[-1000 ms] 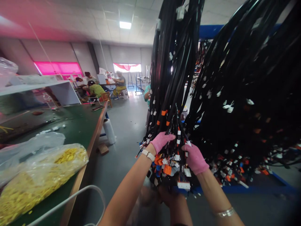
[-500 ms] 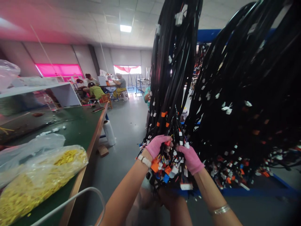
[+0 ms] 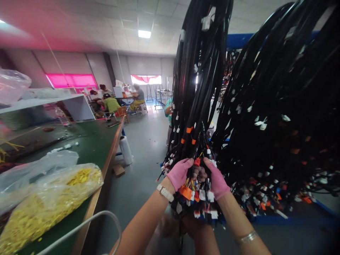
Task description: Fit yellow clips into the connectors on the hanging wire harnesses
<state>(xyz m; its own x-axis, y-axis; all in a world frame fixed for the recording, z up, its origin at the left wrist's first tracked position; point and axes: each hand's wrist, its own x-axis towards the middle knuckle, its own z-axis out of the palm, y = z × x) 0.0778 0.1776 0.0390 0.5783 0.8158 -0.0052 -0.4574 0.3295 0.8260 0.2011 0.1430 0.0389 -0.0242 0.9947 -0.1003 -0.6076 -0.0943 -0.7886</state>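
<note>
A thick bundle of black wire harnesses hangs in front of me, its lower ends spreading into coloured wires and connectors. At that end my left hand, in a pink glove with grey fingertips, is closed with its thumb against a small red connector. Facing it, my right hand, gloved alike, has its fingers curled in around the thin wires just beside the connector. The fingertips of both hands nearly meet below it. Orange tag and white connectors dangle underneath. Exactly what the curled fingers grip is partly hidden.
More black harnesses hang on a blue rack at right. At left a green-topped bench holds a clear bag of yellow pieces. A white roll stands beside the bench. Several people sit at far tables; another person stands behind the bundle.
My hands have shifted slightly, and the red connector now shows upright between the thumbs. The connectors below hang differently. The whole view has moved a little to the left.
</note>
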